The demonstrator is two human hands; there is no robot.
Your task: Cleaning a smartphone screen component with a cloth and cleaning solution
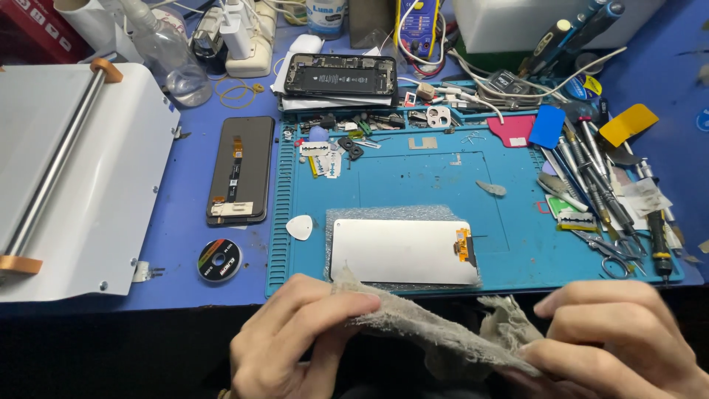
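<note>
A frayed grey cloth [436,332] is stretched between both hands at the bottom edge of the view. My left hand [295,336] pinches its left end with thumb and fingers. My right hand [620,336] grips its right end. Just beyond the cloth a phone screen panel [402,253] lies face down, silver back up, with an orange flex connector [464,244] at its right end. It rests on bubble wrap [384,214] on a blue work mat [443,177].
A second dark screen [240,170] lies left of the mat, with a tape roll [219,260] and white pick [300,227] nearby. An opened phone [340,75] sits at the back. Screwdrivers and tweezers [598,185] crowd the right. A white machine [74,177] fills the left.
</note>
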